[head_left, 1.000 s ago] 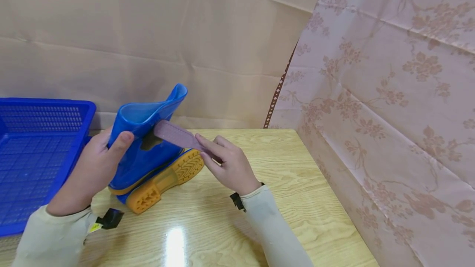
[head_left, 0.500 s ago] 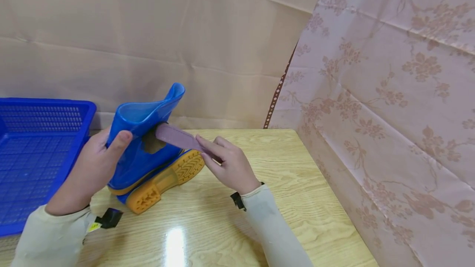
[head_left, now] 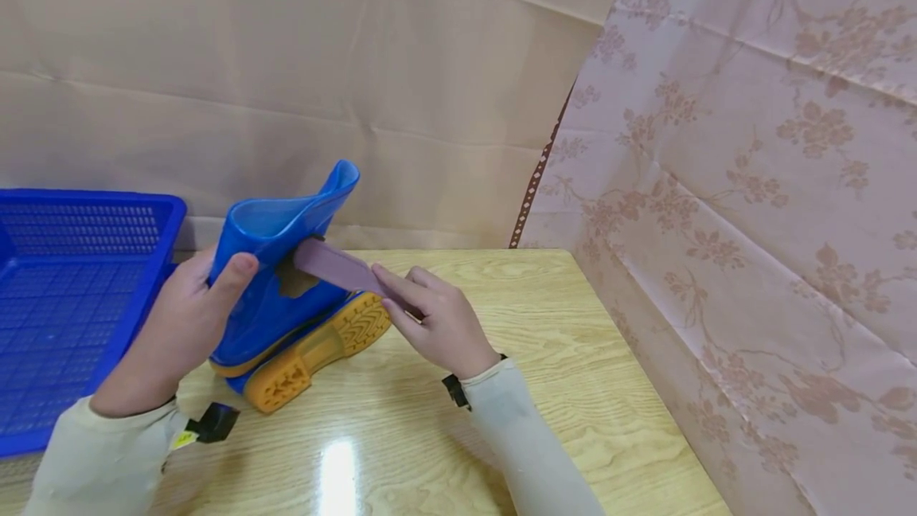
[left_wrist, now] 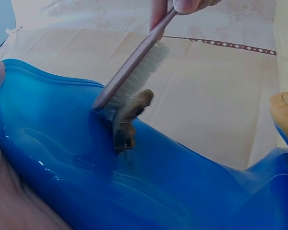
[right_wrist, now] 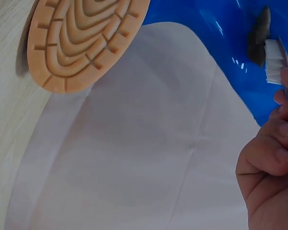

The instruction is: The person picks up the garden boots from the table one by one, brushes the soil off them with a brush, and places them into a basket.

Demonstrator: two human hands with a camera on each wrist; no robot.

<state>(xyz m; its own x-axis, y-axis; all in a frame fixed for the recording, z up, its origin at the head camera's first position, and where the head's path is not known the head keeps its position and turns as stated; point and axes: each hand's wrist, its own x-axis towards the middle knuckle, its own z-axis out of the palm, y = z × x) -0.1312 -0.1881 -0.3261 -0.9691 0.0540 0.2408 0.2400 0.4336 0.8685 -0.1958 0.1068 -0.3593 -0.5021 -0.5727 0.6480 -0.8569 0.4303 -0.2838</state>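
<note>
My left hand (head_left: 189, 317) grips a blue rubber boot (head_left: 265, 317) by the upper shaft, thumb on the near side. The boot's top opening faces up. A brown, muddy-looking patch (left_wrist: 127, 120) marks the shaft. In my right hand (head_left: 437, 321) is a brush (head_left: 337, 265) with a mauve back, its handle pinched between thumb and fingers. The white bristles (left_wrist: 139, 76) meet the shaft at the brown patch in the left wrist view. Below the held boot, another boot lies on its side, its orange sole (head_left: 322, 353) turned toward me.
A blue plastic basket (head_left: 161, 261) stands at the left, close to my left hand. Under the boots is a wood-grain table (head_left: 401, 428). A beige cloth (head_left: 444, 102) hangs behind, and a pink floral cloth (head_left: 752, 205) runs along the right side.
The brush has made small moves at the brown patch, first uncovering more of it, then sliding slightly left with my right hand. My left hand and the boot have barely moved.
</note>
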